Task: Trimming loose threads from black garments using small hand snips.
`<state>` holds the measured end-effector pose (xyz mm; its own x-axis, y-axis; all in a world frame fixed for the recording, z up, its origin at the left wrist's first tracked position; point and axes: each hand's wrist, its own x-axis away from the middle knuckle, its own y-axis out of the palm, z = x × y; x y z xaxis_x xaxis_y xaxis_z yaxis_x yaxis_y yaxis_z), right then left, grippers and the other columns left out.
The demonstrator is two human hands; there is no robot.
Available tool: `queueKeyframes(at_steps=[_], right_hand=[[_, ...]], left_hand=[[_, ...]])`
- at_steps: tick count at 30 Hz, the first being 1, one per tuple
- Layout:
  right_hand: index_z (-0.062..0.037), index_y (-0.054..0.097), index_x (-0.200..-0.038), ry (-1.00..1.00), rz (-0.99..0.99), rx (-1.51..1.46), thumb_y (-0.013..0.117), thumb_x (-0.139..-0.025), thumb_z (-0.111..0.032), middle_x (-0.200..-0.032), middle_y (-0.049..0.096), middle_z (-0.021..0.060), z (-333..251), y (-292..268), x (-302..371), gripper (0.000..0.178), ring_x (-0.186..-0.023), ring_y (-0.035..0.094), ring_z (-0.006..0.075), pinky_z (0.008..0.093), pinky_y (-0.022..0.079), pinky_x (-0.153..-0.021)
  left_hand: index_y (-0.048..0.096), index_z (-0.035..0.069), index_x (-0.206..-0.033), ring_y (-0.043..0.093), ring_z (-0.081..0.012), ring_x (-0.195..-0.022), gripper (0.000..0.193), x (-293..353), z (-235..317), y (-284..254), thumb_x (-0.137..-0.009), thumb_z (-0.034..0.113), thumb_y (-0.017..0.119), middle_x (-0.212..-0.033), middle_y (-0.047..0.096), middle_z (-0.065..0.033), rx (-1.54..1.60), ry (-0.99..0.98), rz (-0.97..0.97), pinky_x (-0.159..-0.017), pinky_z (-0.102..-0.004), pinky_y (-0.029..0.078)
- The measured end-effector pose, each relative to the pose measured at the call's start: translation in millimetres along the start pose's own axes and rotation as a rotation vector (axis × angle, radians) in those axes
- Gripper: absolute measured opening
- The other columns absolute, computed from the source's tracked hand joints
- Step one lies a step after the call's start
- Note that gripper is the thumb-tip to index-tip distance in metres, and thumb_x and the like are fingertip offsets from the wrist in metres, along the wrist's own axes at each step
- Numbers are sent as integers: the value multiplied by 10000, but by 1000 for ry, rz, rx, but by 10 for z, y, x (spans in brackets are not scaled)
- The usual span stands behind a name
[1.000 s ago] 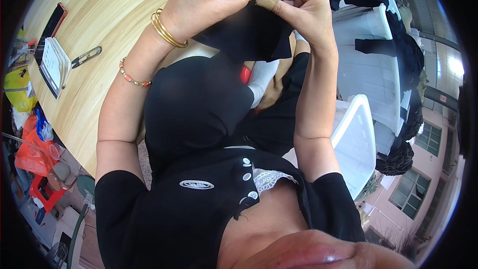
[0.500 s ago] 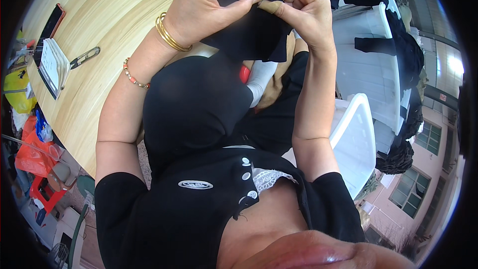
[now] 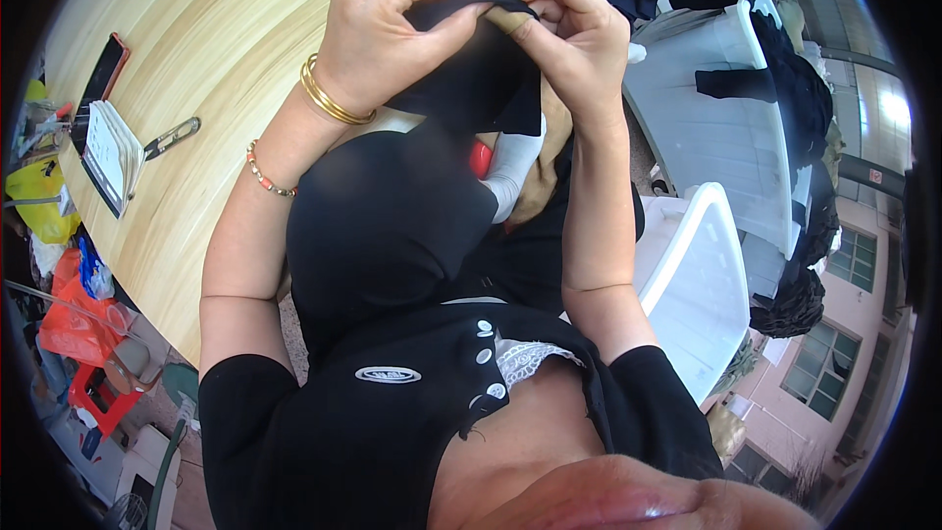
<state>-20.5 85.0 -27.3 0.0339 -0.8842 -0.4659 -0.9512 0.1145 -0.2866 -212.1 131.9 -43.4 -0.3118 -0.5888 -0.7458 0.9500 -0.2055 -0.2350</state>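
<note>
Dark phone (image 3: 101, 79), table's left edge

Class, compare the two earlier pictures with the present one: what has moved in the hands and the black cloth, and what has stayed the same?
Very little has changed. Both hands, left hand and right hand, still pinch the top edge of the black cloth between thumbs and fingertips; the fingers have only shifted slightly along that edge. Nothing was picked up or released. The notebook and thread snips lie unmoved on the wooden table.

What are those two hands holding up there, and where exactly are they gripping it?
A piece of black cloth. The left hand and right hand pinch its top edge between fingertips and thumbs; the rest hangs below.
</note>
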Motion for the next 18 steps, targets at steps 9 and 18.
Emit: queueKeyframes(at_steps=[9,18], right_hand=[[4,653,-904,55,59,59,738,-754,27,-793,568,-32,-154,135,110,174,-624,466,-24,140,360,-531],[-49,714,-942,-30,92,602,705,-779,9,-886,678,103,-18,-184,246,173,-729,667,200,287,524,-639]], left_hand=[[652,25,-871,655,-228,-698,148,-22,44,15,-744,5,725,-788,642,-79,-220,176,11,-609,-289,535],[693,12,-948,656,-228,-794,134,-109,-131,-218,-819,48,691,-899,676,-89,-232,-93,-289,-744,-288,515]])
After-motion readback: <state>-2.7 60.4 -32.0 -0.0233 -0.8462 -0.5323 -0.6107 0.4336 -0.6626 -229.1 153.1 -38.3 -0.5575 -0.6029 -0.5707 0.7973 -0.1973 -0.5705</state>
